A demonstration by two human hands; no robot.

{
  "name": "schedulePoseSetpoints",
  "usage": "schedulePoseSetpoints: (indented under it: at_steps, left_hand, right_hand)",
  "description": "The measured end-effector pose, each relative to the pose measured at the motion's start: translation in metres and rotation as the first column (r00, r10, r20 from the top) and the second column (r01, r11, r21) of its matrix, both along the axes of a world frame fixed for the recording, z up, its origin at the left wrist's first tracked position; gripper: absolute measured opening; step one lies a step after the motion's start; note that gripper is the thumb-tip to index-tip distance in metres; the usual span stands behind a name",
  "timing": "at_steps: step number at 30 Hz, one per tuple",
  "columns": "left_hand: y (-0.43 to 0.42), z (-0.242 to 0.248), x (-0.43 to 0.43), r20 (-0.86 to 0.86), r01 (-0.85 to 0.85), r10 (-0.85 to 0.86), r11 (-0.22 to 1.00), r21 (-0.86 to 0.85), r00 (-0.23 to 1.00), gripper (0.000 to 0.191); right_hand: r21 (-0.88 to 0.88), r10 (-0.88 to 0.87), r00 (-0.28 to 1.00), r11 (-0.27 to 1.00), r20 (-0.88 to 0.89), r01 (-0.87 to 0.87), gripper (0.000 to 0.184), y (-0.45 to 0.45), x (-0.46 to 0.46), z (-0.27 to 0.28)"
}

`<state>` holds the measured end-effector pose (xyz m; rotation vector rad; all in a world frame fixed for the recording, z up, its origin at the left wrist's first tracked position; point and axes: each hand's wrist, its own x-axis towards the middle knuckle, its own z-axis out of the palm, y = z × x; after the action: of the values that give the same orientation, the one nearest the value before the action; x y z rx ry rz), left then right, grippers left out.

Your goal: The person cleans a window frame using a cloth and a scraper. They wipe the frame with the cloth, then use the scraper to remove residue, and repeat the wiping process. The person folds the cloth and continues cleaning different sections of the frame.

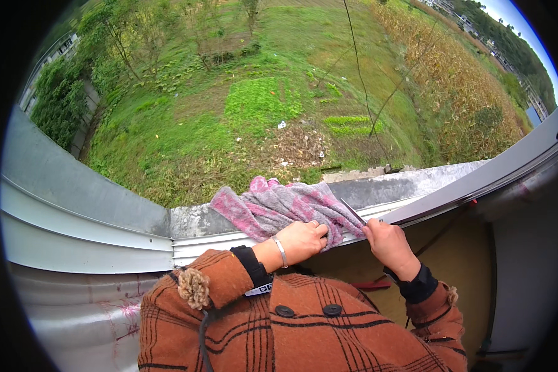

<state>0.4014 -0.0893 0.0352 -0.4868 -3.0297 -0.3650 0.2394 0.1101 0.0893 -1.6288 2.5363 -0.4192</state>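
Observation:
A pink-and-grey cloth towel point(283, 204) lies bunched over the white window track point(204, 249) and the concrete ledge point(195, 221) beyond it. My left hand point(300, 242), with a ring and a silver bracelet, presses down on the towel, its curled fingers gripping the fabric. To its right, my right hand point(390, 244) pinches a thin, pointed metal tool point(352, 210) whose tip slants up and left along the towel's right edge. Its handle is hidden in my fist, so its exact kind cannot be told.
The sliding window frame point(469, 186) curves along the right; another frame side point(88, 218) stands at the left. Past the concrete ledge the ground drops to a grassy plot point(167, 139) below. A silvery curtain point(83, 316) hangs at the lower left.

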Motion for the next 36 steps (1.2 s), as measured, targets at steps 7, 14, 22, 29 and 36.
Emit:
schedulePoseSetpoints:
  at_steps: [7,14,22,29,36]
  left_hand:
    - [-0.043,0.039,0.006,0.485,-0.130,0.120,0.991,-0.013,0.866,0.017]
    - [-0.154,0.083,0.058,0.275,-0.310,0.598,-0.047,0.949,0.753,0.021]
    - [-0.116,0.100,0.086,0.176,-0.438,0.703,0.211,0.874,0.689,0.027]
    - [-0.049,0.048,0.103,0.274,-0.618,0.560,0.755,0.220,0.782,0.043]
    - [-0.063,0.041,0.113,0.258,-0.639,0.586,0.726,0.255,0.769,0.045]
  right_hand:
    - [-0.003,0.037,0.999,0.999,0.008,-0.037,0.020,0.000,0.001,-0.005]
    - [-0.299,0.001,0.999,0.954,0.040,0.011,0.020,-0.032,0.003,0.006]
    - [-0.364,0.041,0.998,0.931,0.041,-0.024,0.021,-0.043,0.003,0.035]
    - [0.031,0.199,0.979,0.980,-0.032,-0.198,0.020,-0.023,0.000,0.005]
    - [0.143,0.298,0.955,0.945,0.006,-0.295,0.025,-0.024,0.003,-0.020]
